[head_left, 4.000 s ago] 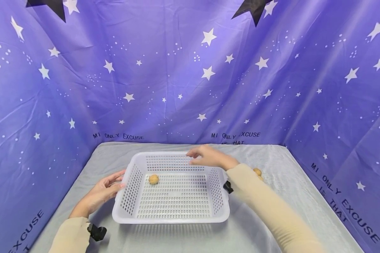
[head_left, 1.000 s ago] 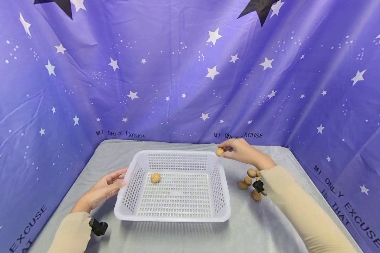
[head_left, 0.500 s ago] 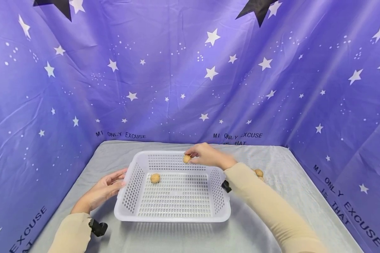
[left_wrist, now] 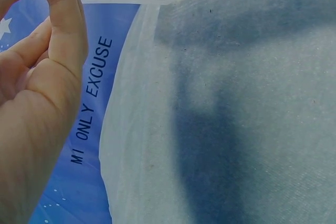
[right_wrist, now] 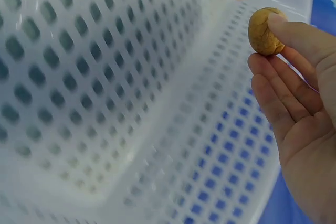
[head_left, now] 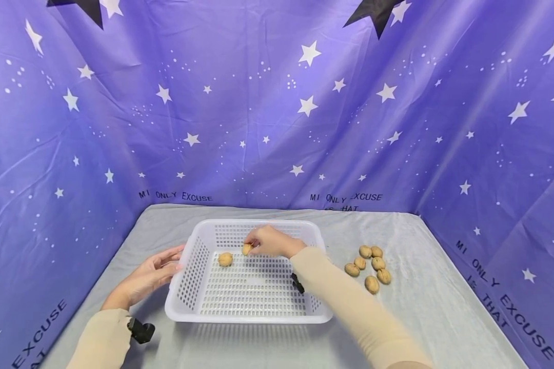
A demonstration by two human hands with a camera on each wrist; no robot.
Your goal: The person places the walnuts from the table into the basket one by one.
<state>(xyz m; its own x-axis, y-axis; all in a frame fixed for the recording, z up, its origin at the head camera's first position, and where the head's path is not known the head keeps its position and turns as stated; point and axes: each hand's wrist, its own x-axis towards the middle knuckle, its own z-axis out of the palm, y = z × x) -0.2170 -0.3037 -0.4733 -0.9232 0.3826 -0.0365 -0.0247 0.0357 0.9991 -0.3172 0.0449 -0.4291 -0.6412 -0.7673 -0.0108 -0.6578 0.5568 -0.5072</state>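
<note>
The person's 2 arms come in from below, both in beige sleeves. The left forearm is short in view and slants up and inward; its left hand lies with relaxed fingers reaching forward, the thumb apart below them. The right forearm stretches diagonally across to the middle, and the right hand pinches with thumb and fingertips, its palm showing in the wrist view.
</note>
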